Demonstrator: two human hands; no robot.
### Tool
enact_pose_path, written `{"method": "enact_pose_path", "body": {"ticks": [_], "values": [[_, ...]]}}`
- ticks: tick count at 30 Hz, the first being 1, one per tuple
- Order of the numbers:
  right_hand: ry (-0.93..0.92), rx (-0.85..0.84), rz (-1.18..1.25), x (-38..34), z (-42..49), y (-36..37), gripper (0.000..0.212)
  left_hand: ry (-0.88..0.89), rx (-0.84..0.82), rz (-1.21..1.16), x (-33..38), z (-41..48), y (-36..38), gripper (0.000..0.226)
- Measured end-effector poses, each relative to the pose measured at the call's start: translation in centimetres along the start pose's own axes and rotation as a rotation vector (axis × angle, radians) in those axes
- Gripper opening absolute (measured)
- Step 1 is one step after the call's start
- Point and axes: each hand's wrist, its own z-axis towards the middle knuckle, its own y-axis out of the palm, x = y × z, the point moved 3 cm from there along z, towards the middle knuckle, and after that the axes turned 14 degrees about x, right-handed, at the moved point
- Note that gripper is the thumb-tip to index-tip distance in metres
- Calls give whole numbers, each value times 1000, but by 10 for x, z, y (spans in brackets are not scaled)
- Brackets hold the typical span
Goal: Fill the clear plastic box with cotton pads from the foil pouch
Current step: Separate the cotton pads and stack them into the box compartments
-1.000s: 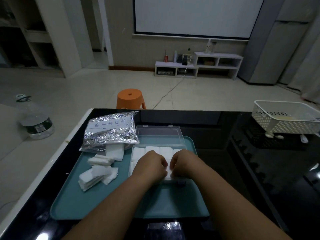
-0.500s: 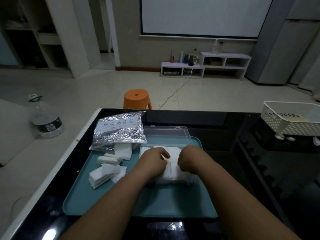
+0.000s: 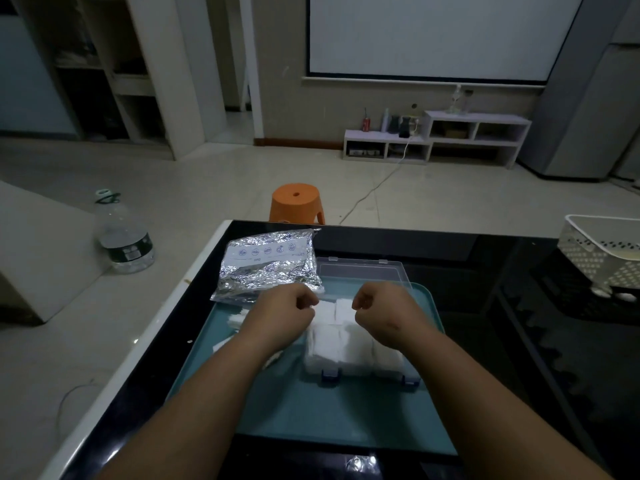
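left hand [image 3: 284, 311], right hand [image 3: 379, 306]: fisted over clear plastic box [image 3: 353, 368], nothing seen held | cotton pads [image 3: 343, 310] looked light, soft, squashy; likely best pinched by stack sides

1 wide-angle view, from a camera worn on the person's head. It faces forward and down along both forearms, near enough that the left hand [image 3: 284, 308] and right hand [image 3: 379, 306] sit mid-frame, over a teal tray [image 3: 311, 410] on the black desk [image 3: 485, 341]. The desk fills the lower half. The upper half reaches across the pale floor [image 3: 207, 188], past an orange stool [image 3: 296, 202], to a far wall with a white projection screen [image 3: 433, 32].
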Motion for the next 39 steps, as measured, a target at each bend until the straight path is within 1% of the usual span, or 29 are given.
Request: {"method": "enact_pose_path", "body": {"ticks": [3, 6, 9, 12, 16, 18, 24, 30, 32, 34, 36, 39], "values": [[-27, 18, 3, -6, 0, 4, 17, 17, 37, 84, -7, 8, -17, 27], [-53, 28, -5, -11, 0, 8, 16, 16, 36, 213, -23, 16, -31, 40], [-75, 17, -13, -14, -2, 12, 15, 8, -20, 385, -46, 24, -35, 45], [-89, 16, -14, -15, -2, 13, 13, 12, -80, 489, -59, 25, -33, 55], [-96, 17, -16, -16, -2, 13, 11, 145, -38, 739, -63, 22, -28, 36], [-101, 16, -18, -16, -2, 12, 11, 182, -16, 833, -63, 20, -26, 32], [-98, 20, -11, -17, -3, 10, 13, 181, 75, 840, -58, 23, -29, 26], [-103, 27, 9, -18, -3, 10, 13, 212, 138, 805, -53, 26, -36, 31], [-99, 28, 14, -17, -4, 10, 12, 219, 114, 796, -52, 26, -36, 25], [-94, 25, 16, -17, -4, 10, 11, 219, 49, 798, -54, 25, -32, 21], [-90, 19, 17, -16, -4, 10, 11, 224, -11, 782, -55, 23, -26, 21], [-85, 17, 16, -17, -3, 10, 12, 250, -33, 782, -54, 22, -21, 26]]}}
